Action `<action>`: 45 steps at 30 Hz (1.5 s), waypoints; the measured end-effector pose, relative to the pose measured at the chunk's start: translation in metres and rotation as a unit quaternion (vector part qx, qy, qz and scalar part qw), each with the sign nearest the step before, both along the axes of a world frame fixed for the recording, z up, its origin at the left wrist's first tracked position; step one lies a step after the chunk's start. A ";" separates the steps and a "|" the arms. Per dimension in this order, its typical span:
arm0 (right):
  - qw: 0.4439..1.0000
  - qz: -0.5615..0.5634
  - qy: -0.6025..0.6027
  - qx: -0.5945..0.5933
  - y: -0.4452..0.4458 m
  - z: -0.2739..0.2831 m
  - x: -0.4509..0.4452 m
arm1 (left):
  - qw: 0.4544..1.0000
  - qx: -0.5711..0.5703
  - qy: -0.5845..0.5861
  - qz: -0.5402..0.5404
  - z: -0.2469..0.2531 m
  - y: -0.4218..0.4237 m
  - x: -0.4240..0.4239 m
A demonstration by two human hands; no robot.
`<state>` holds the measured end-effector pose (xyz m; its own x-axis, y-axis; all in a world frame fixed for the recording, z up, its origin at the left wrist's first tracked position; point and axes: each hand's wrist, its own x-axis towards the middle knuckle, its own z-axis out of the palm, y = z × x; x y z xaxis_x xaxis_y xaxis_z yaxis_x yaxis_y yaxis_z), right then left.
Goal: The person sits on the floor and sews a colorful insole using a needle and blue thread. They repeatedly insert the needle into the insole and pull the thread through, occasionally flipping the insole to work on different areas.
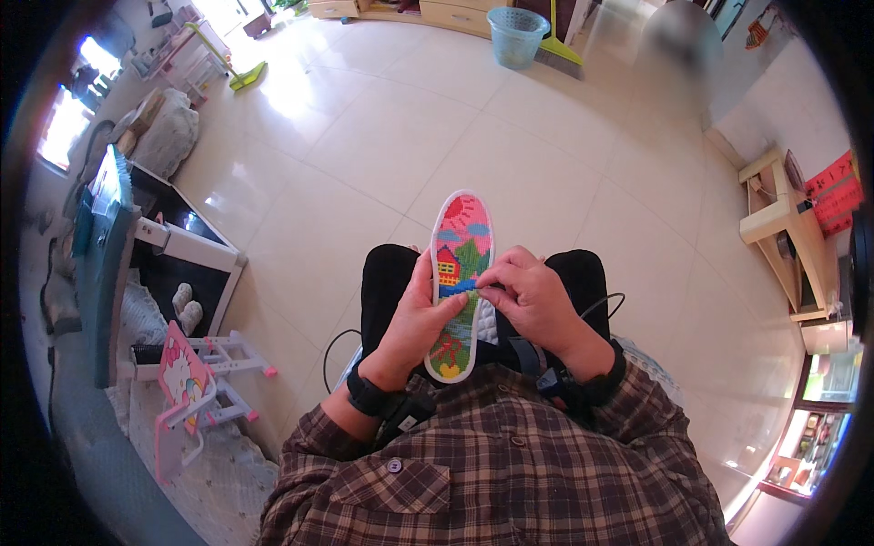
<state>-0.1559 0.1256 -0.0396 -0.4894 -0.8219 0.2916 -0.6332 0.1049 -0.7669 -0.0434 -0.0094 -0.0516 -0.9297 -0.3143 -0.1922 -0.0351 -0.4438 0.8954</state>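
An embroidered shoe insole (pixel 466 252) with a white edge lies lengthwise above my lap, its stitched picture showing a red sun, a house, trees, blue water and a bow. My left hand (pixel 418 321) grips its left side, with the thumb across the lower middle of the stitching. At the right edge, my right hand (pixel 532 293) has thumb and index finger pinched together against the blue and green part. Whether a needle or thread is between those fingertips is too small to tell. Both wrists wear black straps with small devices.
A pink and white child's chair (pixel 183 375) stands at the left, near a dark-topped table with a white frame (pixel 198 246). Far ahead on the tiled floor are a blue plastic basket (pixel 517 41) and a green broom (pixel 560 53). Wooden furniture (pixel 775 218) is at the right.
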 end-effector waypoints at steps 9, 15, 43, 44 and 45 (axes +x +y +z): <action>0.843 0.022 -0.520 -0.135 0.008 0.008 -0.005 | 0.983 -0.178 -0.016 0.033 -0.021 -0.009 -0.004; 0.793 -0.198 -0.496 -0.294 0.057 -0.004 -0.067 | 0.876 -0.422 -0.100 0.212 -0.030 -0.080 0.011; 0.935 -0.170 -0.308 0.044 0.048 -0.041 -0.045 | 0.987 0.067 -0.061 0.133 -0.041 -0.059 0.040; 0.965 -0.117 -0.228 0.050 0.037 -0.024 -0.030 | 0.988 0.071 -0.074 0.113 -0.044 -0.049 0.034; 0.986 -0.069 -0.141 0.048 0.030 -0.023 -0.025 | 0.990 0.068 -0.072 0.097 -0.043 -0.039 0.028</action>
<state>-0.1804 0.1557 -0.0629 -0.6494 -0.7586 0.0523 -0.3710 0.2561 -0.8926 -0.0152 -0.0482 -0.0945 -0.8141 -0.4467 -0.3710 -0.0604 -0.5704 0.8192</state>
